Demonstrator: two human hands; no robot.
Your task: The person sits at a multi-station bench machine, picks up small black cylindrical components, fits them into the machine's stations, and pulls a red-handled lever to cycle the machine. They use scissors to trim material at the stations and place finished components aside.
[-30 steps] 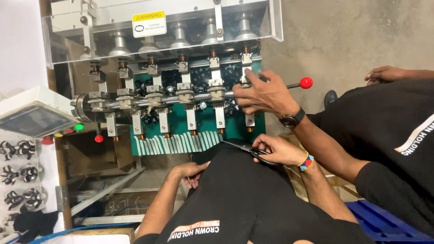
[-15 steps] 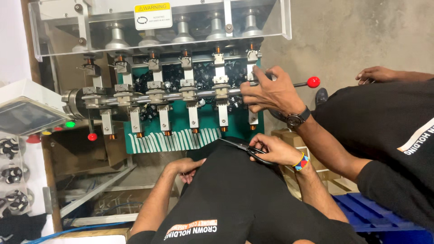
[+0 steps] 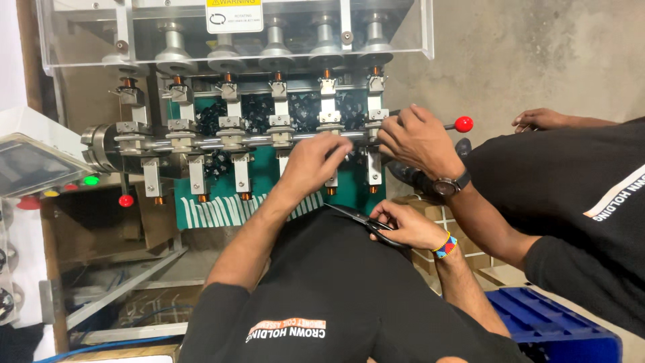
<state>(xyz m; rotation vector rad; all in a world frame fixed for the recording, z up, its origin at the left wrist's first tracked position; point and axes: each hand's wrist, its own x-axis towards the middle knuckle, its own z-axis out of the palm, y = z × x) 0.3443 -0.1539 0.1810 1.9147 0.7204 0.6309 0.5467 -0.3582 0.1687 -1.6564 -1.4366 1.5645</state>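
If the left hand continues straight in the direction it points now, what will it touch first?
The left hand points up toward the machine's horizontal steel shaft. It would probably meet that shaft, or a clamp block on it, first; they look very close, but depth is unclear.

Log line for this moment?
left hand at machine shaft | right hand holds scissors | co-worker's hand on red-knobbed lever

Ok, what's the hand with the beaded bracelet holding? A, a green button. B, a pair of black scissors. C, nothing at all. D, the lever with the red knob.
B: the right hand, with the beaded bracelet at its wrist, has its grip on the black scissors, while the red-knobbed lever is under a co-worker's hand that wears a watch.
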